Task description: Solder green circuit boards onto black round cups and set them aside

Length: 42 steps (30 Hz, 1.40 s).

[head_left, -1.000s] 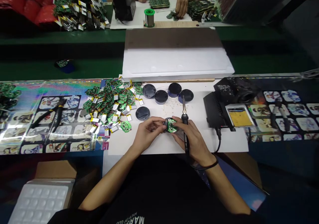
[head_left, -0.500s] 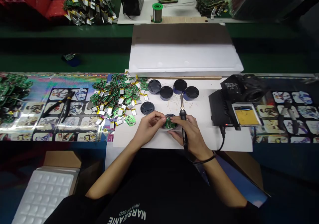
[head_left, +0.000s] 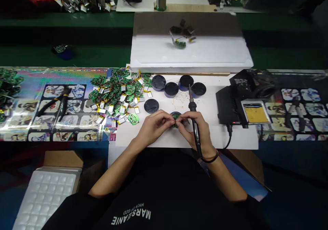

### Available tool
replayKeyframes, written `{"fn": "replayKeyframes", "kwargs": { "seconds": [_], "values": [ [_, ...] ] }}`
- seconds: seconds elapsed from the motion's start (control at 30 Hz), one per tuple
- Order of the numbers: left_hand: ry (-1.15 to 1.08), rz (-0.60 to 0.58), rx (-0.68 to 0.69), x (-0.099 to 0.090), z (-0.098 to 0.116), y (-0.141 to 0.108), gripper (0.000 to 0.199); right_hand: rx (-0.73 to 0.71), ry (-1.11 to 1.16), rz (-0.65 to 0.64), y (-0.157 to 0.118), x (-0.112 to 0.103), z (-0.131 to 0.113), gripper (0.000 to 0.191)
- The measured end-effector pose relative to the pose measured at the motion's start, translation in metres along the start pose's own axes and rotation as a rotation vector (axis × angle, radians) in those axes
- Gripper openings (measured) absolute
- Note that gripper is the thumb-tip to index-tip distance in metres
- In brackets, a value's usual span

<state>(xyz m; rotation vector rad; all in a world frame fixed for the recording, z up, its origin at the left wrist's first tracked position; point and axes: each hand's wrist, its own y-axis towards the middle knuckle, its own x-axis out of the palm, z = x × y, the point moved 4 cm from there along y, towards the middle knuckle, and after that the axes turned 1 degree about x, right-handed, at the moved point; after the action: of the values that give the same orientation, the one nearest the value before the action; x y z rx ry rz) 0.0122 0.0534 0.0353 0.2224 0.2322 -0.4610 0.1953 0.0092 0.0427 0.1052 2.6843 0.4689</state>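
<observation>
Green circuit board sits in a round black plastic case near the middle of the white paper sheet, almost hidden by the fingers closing around it. The left hand is curled in a tight pinch on the case's left side. The right hand wraps the soldering iron against its palm, and its fingertips reach across to meet those of the left hand at the case. Its tip points up and away from the fingers, clear of the board.

For close work like this, a firm fingertip pinch should keep the small board from shifting, and the hot tip is best kept angled away from the skin, as it is here.

Four matching cases are grouped just beyond the held one on the sheet, and a fifth lies nearer to it. Their insides cannot be seen. Left of the sheet, a heap of circuit boards wired to silver-and-yellow pouch batteries spills across a printed mat, with pliers lying on it. Right of the sheet stands a soldering station with a yellow sponge tray. Below the sheet on the left, a dimpled foam tray rests by a cardboard box.
</observation>
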Motion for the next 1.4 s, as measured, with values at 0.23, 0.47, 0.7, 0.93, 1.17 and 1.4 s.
{"fn": "replayKeyframes", "kwargs": {
  "seconds": [0.23, 0.47, 0.7, 0.93, 1.17, 1.4],
  "values": [
    [0.019, -0.029, -0.017, 0.002, -0.001, -0.002, 0.013, 0.019, -0.010, 0.006, -0.005, 0.001, -0.003, 0.029],
    [-0.013, -0.025, -0.029, 0.002, 0.001, -0.004, 0.015, 0.005, -0.019, 0.029, -0.007, 0.002, -0.004, 0.026],
    [0.022, -0.048, -0.029, 0.006, -0.003, 0.002, 0.021, -0.056, -0.057, 0.036, -0.003, 0.005, 0.004, 0.025],
    [0.077, -0.061, 0.037, 0.005, -0.001, 0.002, 0.019, -0.092, -0.097, 0.040, -0.004, 0.000, 0.004, 0.026],
    [0.105, -0.102, 0.114, -0.001, -0.006, 0.001, 0.006, 0.009, -0.010, 0.099, -0.007, -0.041, -0.005, 0.015],
    [0.221, -0.270, 0.275, -0.003, 0.001, 0.014, 0.006, 0.201, 0.383, 0.227, -0.009, -0.065, -0.003, 0.038]
  ]
}}
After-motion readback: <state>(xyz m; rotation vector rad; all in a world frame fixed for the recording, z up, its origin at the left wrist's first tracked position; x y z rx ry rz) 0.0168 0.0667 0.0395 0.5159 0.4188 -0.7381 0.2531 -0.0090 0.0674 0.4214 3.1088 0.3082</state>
